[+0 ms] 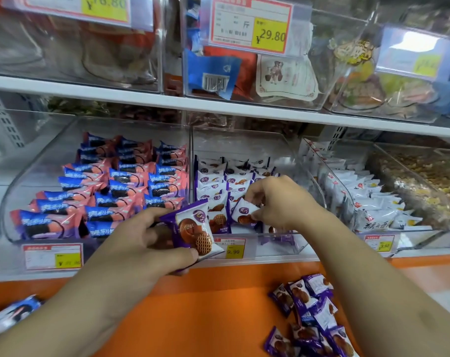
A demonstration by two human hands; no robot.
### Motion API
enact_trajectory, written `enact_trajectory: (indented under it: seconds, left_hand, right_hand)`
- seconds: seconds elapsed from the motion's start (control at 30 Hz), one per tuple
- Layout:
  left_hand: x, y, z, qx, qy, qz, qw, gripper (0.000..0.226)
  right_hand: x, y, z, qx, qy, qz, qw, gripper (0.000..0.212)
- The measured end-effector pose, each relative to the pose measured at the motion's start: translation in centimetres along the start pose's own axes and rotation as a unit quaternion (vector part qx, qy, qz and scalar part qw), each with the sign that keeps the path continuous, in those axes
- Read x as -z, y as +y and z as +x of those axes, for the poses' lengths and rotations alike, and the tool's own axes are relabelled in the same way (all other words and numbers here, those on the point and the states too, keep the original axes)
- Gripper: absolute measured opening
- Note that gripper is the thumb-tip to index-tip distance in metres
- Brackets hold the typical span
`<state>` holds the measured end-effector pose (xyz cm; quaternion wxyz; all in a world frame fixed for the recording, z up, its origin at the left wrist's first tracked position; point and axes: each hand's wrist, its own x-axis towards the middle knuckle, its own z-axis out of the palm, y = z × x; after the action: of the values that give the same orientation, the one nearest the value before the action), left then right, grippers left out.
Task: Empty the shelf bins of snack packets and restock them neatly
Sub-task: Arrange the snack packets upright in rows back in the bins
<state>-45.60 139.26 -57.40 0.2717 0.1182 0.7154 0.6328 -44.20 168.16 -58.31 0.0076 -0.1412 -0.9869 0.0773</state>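
Right hand [275,202] pinches 1 purple packet [242,211] over the middle bin [283,243]; left hand [152,243] grips a packet stack [195,228].

bright even light, glare on bins [373,47], edges warped.

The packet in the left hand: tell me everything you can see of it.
The packet is a shiny purple-and-white wrapper printed with round brown waffle-pattern biscuits. It looks sealed, tilted with its face toward the camera, and is held in front of the middle bin. The left hand pinches it, thumb along the lower edge.
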Motion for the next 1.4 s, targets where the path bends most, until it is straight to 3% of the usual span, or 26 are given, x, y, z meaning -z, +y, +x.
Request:
enact_trajectory:
  seconds: [0.3, 0.73, 1.07, 1.17, 1.27, 1.33, 1.4]
  left_hand:
    - [0.1, -0.2, 0.1, -0.011, -0.003, 0.008, 1.000, 0.050]
    - [0.1, -0.5, 0.4, -0.014, -0.012, 0.006, 1.000, 0.050]
    - [-0.3, -0.3, 0.4, -0.020, 0.020, -0.028, 0.999, 0.049]
    - [-0.3, -0.1, 0.3, -0.038, 0.044, -0.015, 0.998, 0.049]
    - [-0.3, 0.4, 0.2, -0.061, 0.073, -0.036, 0.995, 0.048]
    - [-0.5, 0.7, 0.2, -0.077, 0.083, -0.044, 0.993, 0.050]
    - [-0.6, 1.0, 0.2, -0.101, 0.104, -0.021, 0.989, 0.052]
  right_hand:
    - [-0.4, 0.1, -0.3, 0.006, -0.006, -0.002, 1.000, 0.037]
    - [-0.5, -0.5, -0.2, 0.025, -0.001, -0.039, 0.999, 0.028]
    - [0.2, -0.6, 0.0, 0.039, -0.025, 0.032, 0.998, 0.036]
    - [2.8, -2.5, -0.5, 0.077, -0.043, 0.160, 0.983, 0.028]
    - [5.3, -5.3, -1.8, 0.136, -0.130, 0.361, 0.913, 0.018]
    - [5.6, -6.9, -2.3, 0.156, -0.154, 0.395, 0.892, 0.024]
    - [5.6, -8.0, -2.4, 0.164, -0.123, 0.388, 0.898, 0.028]
